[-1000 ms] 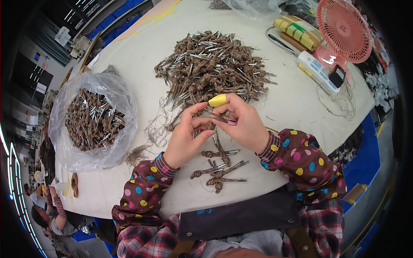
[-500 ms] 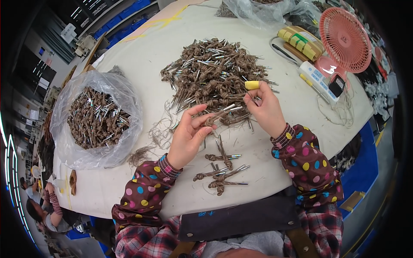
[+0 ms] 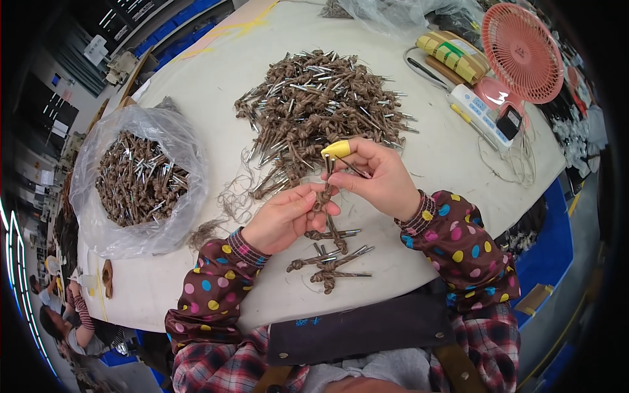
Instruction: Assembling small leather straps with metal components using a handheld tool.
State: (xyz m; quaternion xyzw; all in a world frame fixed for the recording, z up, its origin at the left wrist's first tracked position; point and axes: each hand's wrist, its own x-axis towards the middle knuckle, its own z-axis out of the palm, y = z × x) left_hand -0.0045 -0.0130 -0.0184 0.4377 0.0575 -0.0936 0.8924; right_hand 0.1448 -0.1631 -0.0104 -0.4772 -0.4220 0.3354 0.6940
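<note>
Pinching knotted brown cord piece (image 3: pixel 325 196) at frame centre: left hand (image 3: pixel 283 219) clamping knot end, right hand (image 3: pixel 377 177) gripping metal tips, yellow finger cot (image 3: pixel 336 149) guarding fingertip. Lying below on worktop (image 3: pixel 209 72): few finished pieces (image 3: pixel 329 261). Sitting above: big heap (image 3: pixel 320 108); far left: filled clear bag (image 3: pixel 134 180).

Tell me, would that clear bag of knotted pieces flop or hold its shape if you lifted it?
The bag would probably sag: its thin film is crumpled and slumps around the load. It likely feels heavy for its size, being packed with twine-and-metal pieces. Its mouth gapes open, so tipping it might spill some.
</note>
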